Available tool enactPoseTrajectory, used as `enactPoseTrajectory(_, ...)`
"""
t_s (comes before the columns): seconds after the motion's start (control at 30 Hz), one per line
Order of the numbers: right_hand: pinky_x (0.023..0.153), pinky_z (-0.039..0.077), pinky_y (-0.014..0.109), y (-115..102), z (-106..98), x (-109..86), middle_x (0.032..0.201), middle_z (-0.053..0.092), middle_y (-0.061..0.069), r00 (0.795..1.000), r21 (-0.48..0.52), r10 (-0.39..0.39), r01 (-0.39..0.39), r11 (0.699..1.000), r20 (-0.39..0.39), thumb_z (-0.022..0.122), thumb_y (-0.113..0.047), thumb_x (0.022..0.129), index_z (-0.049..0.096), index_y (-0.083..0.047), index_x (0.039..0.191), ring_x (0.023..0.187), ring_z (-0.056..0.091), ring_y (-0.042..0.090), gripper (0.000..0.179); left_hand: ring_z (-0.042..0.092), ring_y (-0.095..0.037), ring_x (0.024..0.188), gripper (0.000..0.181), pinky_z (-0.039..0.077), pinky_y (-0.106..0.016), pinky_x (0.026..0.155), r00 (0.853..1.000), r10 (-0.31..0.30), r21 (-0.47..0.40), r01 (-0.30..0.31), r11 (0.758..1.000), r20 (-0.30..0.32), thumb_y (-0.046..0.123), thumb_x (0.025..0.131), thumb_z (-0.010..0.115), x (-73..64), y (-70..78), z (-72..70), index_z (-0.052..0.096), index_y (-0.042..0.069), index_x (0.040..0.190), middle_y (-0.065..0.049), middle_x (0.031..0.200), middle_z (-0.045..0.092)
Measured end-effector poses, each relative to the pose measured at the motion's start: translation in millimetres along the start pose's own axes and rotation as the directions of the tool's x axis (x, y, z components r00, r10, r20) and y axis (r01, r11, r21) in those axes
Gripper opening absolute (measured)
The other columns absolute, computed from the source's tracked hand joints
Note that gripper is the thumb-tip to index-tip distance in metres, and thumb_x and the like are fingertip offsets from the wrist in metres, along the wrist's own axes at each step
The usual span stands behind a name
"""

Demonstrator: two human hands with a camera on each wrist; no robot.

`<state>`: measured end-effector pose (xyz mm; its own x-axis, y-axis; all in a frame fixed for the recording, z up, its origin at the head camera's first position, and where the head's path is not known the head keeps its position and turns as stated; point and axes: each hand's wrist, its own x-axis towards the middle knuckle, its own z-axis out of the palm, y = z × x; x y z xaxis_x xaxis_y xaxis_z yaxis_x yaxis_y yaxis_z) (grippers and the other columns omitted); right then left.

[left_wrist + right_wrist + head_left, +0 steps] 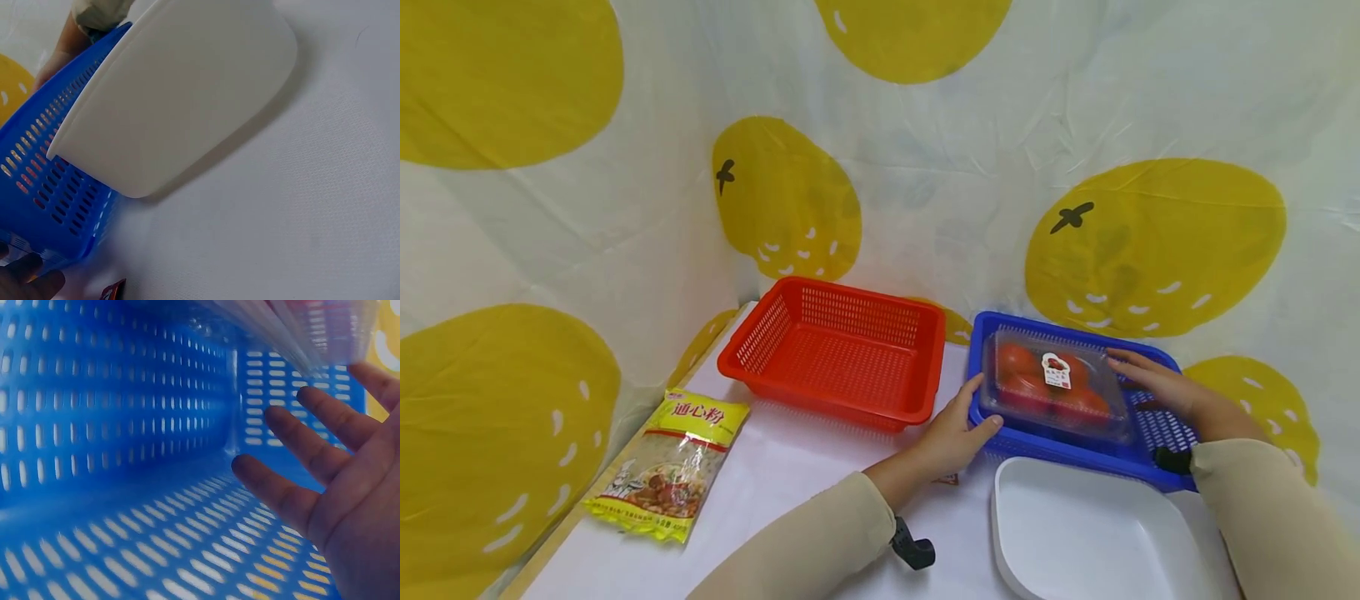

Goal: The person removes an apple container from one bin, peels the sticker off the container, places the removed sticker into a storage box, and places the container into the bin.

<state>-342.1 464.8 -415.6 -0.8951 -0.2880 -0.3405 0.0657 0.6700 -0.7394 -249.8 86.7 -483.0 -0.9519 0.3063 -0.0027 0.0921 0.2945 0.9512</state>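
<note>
At the lower left of the frame a bag (673, 467) lies on its back, its long axis running from lower left to upper right, its yellow printed end uppermost. Right of it, mid-frame, sits the red basket (850, 367), its long axis going left to right and dipping slightly rightward. Next comes the left hand (953, 433), thumb and forefinger spread wide about the near left corner of the blue basket (1060, 450), touching it. That basket, right of centre, also runs long from left to right, its right end lower in the frame. The tomato box (1030, 387) is in its left and middle part, long axis along the basket's, label readable from the near side. The white tray (1090, 533), at the lower right, stands before the near wall and partly hides it. Farthest right, the right hand (1165, 387) reaches over the basket, fingers straight and spread, forefinger at the box's right edge, gripping nothing.
</note>
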Motion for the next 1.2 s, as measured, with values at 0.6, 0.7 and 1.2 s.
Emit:
enactPoseTrajectory(0.6, 0.121, 0.013, 0.078, 13.5, 20.2, 11.9, 0.169, -0.017, 0.037, 0.989, 0.171, 0.098, -0.115, 0.979, 0.108, 0.046, -0.058, 0.109, -0.032, -0.028, 0.162, 0.151, 0.005, 0.064, 0.1, 0.038, -0.022, 0.156, 0.074, 0.037, -0.057, 0.122, 0.999, -0.013, 0.021, 0.012, 1.0, 0.052, 0.051, 0.107, 0.061, -2.4, -0.1, -4.0, 0.02, 0.046, 0.168, 0.007, 0.17, 0.037)
enactPoseTrajectory(0.7, 0.121, 0.009, 0.078, 14.5, 21.3, 14.5, 0.169, -0.021, 0.033, 0.989, 0.244, 0.075, -0.105, 0.964, 0.13, 0.048, -0.053, 0.109, -0.033, -0.032, 0.162, 0.152, 0.001, 0.063, 0.099, 0.037, -0.022, 0.157, 0.073, 0.036, -0.057, 0.123, 0.998, -0.021, 0.025, 0.02, 1.0, 0.06, 0.052, 0.107, 0.06, -2.5, -0.6, -5.2, 0.018, 0.049, 0.167, 0.007, 0.17, 0.036)
enactPoseTrajectory(1.2, 0.111, 0.051, 0.053, 14.2, 14.0, 8.3, 0.169, 0.009, 0.017, 0.999, 0.385, -0.023, 0.003, 0.923, 0.047, 0.053, -0.033, 0.111, 0.003, -0.051, 0.165, 0.142, 0.038, 0.039, 0.075, 0.033, -0.023, 0.159, 0.073, 0.035, -0.059, 0.123, 0.997, -0.014, -0.008, 0.015, 1.0, 0.075, 0.052, 0.107, 0.059, 0.8, -1.8, -2.9, 0.016, 0.051, 0.166, 0.007, 0.172, 0.033)
